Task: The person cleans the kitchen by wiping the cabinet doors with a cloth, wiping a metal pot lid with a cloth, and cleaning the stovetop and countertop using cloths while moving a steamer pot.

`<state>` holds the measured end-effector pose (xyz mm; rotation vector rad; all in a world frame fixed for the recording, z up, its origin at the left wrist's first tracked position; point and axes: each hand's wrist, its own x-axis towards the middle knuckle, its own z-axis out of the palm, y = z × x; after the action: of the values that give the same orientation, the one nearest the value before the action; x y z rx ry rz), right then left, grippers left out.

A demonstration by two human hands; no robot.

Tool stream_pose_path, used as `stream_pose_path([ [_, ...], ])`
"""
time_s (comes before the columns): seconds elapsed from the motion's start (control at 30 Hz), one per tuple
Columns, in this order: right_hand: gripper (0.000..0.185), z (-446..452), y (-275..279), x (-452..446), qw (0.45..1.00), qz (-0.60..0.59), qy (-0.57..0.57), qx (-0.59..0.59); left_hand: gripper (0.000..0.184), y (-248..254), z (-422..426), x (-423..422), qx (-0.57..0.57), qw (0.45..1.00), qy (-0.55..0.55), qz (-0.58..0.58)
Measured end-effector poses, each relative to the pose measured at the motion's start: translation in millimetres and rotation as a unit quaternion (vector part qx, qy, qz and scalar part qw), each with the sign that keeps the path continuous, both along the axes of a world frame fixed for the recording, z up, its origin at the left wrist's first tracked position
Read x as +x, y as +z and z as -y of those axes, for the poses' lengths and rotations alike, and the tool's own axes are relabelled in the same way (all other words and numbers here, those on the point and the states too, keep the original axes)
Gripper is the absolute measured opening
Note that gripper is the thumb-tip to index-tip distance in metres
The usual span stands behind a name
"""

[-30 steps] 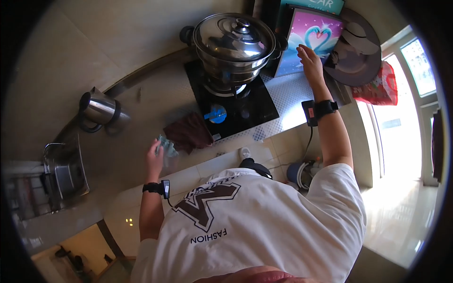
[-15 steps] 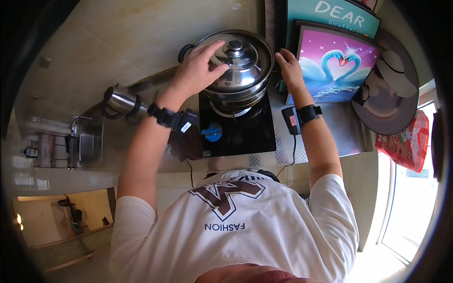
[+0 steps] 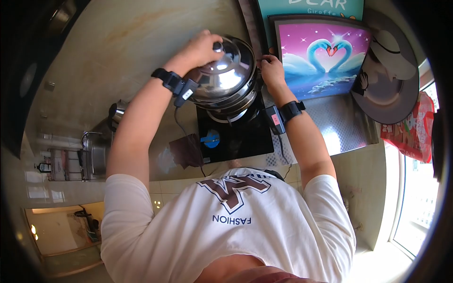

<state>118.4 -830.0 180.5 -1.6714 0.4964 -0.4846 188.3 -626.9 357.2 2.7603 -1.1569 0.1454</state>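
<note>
My left hand (image 3: pixel 202 49) is closed around the black knob (image 3: pixel 217 46) of the shiny domed lid (image 3: pixel 225 78). The lid looks tilted on the steel pot (image 3: pixel 231 104), with a dark gap along its upper right edge. At the pot's right side, my right hand (image 3: pixel 272 70) has its fingers curled at the side handle, which they mostly hide. Beneath the pot lies a black glass cooktop (image 3: pixel 236 141) with a blue sticker (image 3: pixel 210 139).
To the right lean a swan picture (image 3: pixel 325 61), a teal board (image 3: pixel 311 8) and a round plate-like piece (image 3: pixel 401 101). A metal kettle (image 3: pixel 118 113) and sink (image 3: pixel 96 155) are left. A dark cloth (image 3: pixel 186 151) lies beside the cooktop. Cables hang from both wrist devices.
My left hand has gone from hovering open over the lid to gripping its knob. The lid has tilted and shifted left. My right hand stays by the pot's right side.
</note>
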Motion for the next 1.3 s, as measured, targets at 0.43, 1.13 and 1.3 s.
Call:
stream_pose_path([
  [0.43,0.036,4.1,25.6,-11.8,0.996,0.012,0.063,0.062,0.051,1.9,-50.8,9.8,-0.199,0.975,0.036,-0.090],
  [1.13,0.039,16.0,51.8,-13.4,0.992,0.014,0.127,0.016,0.058,-24.3,-48.9,13.1,-0.175,0.981,0.058,-0.053],
  [1.3,0.038,17.9,51.1,-8.6,0.990,-0.025,0.139,0.014,0.057,-13.7,-45.9,-0.7,-0.126,0.986,0.088,-0.065],
])
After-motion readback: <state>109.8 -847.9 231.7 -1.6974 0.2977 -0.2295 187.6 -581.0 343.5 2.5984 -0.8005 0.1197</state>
